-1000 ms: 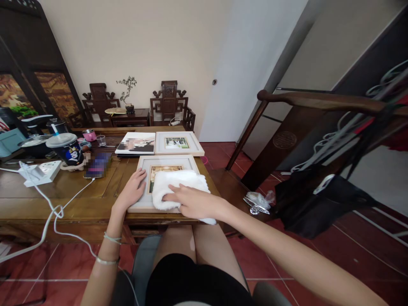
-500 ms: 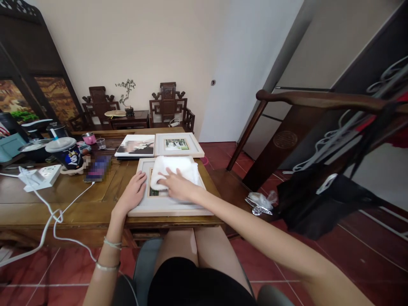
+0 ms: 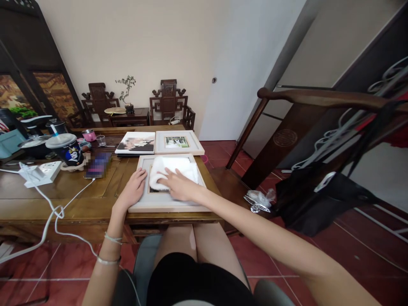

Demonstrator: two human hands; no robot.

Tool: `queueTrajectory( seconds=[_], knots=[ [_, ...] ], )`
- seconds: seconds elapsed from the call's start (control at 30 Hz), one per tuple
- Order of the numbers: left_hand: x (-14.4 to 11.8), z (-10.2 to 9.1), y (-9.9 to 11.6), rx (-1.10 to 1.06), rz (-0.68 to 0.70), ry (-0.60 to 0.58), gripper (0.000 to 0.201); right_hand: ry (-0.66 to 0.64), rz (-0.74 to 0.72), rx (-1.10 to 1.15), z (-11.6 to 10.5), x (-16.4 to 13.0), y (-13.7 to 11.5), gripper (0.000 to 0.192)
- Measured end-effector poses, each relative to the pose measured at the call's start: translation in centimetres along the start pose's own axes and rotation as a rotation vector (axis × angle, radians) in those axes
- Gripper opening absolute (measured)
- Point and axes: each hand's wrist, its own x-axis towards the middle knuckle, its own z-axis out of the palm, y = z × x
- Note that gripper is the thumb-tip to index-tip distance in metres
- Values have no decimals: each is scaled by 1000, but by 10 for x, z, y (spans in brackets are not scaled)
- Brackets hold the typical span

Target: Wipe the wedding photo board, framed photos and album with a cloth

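Note:
A pale picture frame [image 3: 172,208] lies flat at the table's near edge, its photo mostly covered. On it, a folded fluffy white cloth [image 3: 188,168] is pressed down and held by my right hand [image 3: 178,185], the fingers partly spread over its top. The thumb seems tucked against the cloth's left part. My left hand [image 3: 134,187] rests flat along the frame's left side, fingers stretched out and holding nothing.
Behind lie a second framed picture [image 3: 196,146] and a white-bordered photo panel [image 3: 127,148]. To the left are a phone [image 3: 98,165] on a cable, a lidded cup [image 3: 68,151] and a power strip [image 3: 51,172]. A wooden chair [image 3: 283,136] stands right.
The cloth and my right hand have shifted very slightly to the left on the frame. My left hand stays in place. The view has tilted a little.

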Motion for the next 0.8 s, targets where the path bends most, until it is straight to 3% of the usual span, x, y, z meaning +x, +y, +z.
queueTrajectory(
  seconds=[0.13,0.23,0.4,0.6,0.7,0.8],
  knots=[
    [1,2,-3,5,9,15,48,70,103,-82,6,38,21,67],
    [1,1,-2,12,9,7,49,40,119,-121,5,47,20,65],
    [1,0,3,3,-4,1,48,-46,-4,-66,-3,13,-6,62],
    [1,-3,7,8,-15,-10,48,-260,-112,148,-28,-38,-30,67],
    [0,-4,12,-25,-54,-2,51,-220,-96,121,-23,-33,-26,67],
    [0,-7,20,-90,-101,31,59,-92,-54,-2,-9,-5,-14,66]
  ],
)
